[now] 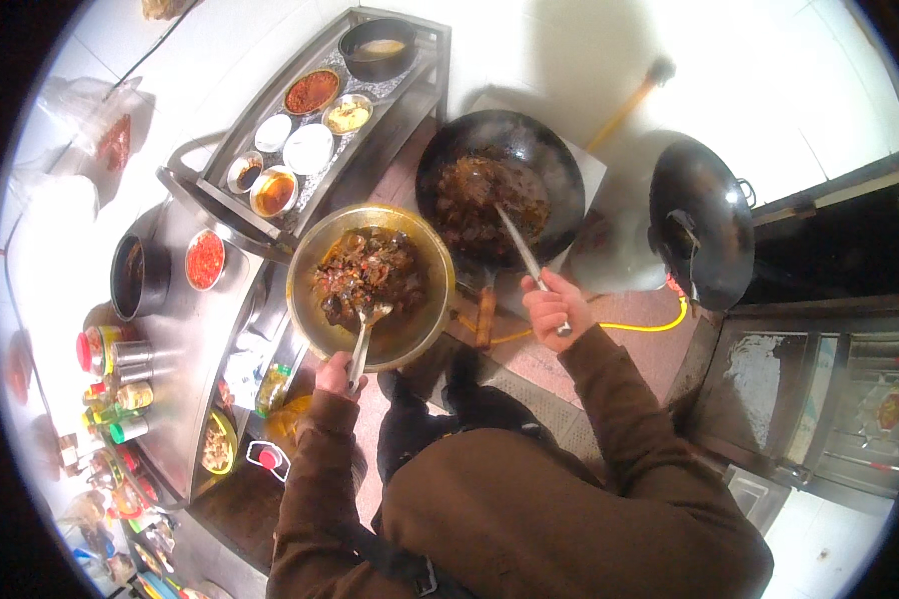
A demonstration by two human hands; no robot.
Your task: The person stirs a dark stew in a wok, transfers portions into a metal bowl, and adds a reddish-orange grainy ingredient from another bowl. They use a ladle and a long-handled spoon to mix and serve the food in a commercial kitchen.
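Observation:
My left hand (339, 376) is closed at the near rim of a wide metal bowl (435, 309). Dark, oily chopped food (382, 268) with red bits fills its middle. A metal spoon (364, 344) leans in that bowl, its handle against my left hand's fingers. My right hand (557, 311) grips the metal handle of a long utensil (519, 243); its head is hidden in dark brown food (474, 200) inside a black wok (559, 165). Faint steam seems to hang over the wok.
A steel shelf (425, 90) at the far left carries seasoning bowls and a black pot (378, 60). Chopped red peppers fill a bowl (205, 262) on the left counter. Another wok (709, 230) leans at right, near a yellow hose (634, 327).

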